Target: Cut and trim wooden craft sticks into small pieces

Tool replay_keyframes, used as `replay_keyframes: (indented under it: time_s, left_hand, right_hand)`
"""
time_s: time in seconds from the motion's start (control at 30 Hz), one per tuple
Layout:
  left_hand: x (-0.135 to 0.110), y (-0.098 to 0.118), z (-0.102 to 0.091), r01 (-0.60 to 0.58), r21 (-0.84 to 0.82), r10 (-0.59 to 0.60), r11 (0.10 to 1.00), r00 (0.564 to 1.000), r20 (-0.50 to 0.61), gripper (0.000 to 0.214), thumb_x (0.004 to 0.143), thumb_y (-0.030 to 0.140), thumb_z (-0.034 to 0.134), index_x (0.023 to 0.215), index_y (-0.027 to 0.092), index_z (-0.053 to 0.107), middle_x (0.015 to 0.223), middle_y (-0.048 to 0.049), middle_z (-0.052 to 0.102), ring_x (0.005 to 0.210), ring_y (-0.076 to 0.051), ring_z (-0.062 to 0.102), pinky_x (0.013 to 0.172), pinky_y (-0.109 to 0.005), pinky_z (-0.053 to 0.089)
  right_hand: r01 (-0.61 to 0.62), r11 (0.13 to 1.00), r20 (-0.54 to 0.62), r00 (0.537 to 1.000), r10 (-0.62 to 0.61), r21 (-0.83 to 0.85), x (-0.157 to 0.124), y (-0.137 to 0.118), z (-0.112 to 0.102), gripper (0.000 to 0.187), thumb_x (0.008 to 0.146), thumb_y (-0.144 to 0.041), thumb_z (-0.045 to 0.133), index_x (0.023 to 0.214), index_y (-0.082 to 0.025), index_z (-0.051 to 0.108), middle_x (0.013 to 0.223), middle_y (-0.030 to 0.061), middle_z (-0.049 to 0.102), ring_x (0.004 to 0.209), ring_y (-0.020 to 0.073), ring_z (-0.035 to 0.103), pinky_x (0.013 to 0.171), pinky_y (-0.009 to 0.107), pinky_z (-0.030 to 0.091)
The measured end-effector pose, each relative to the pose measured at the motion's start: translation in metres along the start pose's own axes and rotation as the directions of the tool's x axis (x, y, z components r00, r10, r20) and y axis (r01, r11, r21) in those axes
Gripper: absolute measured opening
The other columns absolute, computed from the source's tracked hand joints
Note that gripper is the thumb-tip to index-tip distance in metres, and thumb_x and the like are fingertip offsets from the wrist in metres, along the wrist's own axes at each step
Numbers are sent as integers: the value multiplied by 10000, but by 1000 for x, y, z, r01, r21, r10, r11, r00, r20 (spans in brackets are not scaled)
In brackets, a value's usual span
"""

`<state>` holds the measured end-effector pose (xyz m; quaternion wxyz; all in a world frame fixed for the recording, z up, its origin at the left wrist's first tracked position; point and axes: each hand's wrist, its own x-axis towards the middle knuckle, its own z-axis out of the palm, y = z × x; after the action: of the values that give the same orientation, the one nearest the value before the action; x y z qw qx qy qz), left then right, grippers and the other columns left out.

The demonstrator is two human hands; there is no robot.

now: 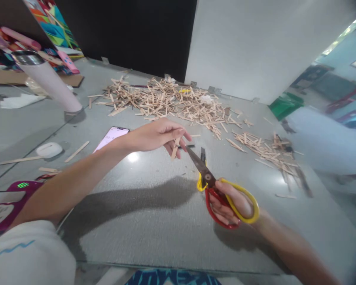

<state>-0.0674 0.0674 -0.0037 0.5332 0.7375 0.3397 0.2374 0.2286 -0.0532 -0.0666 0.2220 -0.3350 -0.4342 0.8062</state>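
Note:
My left hand [161, 135] reaches across the glass table and pinches a short wooden stick [175, 149] between thumb and fingers. My right hand [230, 204] grips a pair of scissors [209, 180] with red and yellow handles. The blades are spread open, one tip close beside the held stick. Both hands hover above the table's middle.
A large heap of cut wooden sticks [166, 99] lies at the back, a smaller pile [264, 148] to the right. A phone [111, 137], a white oval object [49, 150], loose long sticks [77, 151], a white tube [52, 81] and a pink device [6, 204] sit left.

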Motion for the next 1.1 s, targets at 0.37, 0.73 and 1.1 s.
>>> replay_keyframes:
  time_s: [0.37,0.73,1.1]
  left_hand:
    - [-5,11,27,37,-86,-47,996,992,-118,347,1120,484,588,1093,181,754,972,-99,866,689,-203,841,683,-300,689]
    - [-9,16,33,-16,66,31,998,969,-245,333,1168,359,480,1115,151,734,954,-105,856,710,-191,833,648,-268,661]
    - [-12,18,40,-53,44,61,998,975,-213,348,1164,376,487,1054,150,728,926,-101,863,639,-178,813,645,-268,638]
  right_hand:
    - [25,983,-49,998,-35,-183,2,7,4,684,1017,-805,534,647,-229,551,338,-79,419,277,95,366,404,227,466]
    - [34,985,-65,997,-45,-171,-1,-1,8,640,1014,-738,587,630,-227,553,334,-73,428,276,90,361,401,221,460]
    - [40,961,-79,995,-63,-274,-4,4,5,703,1077,-618,574,491,-235,511,349,-38,427,300,96,401,375,233,371]
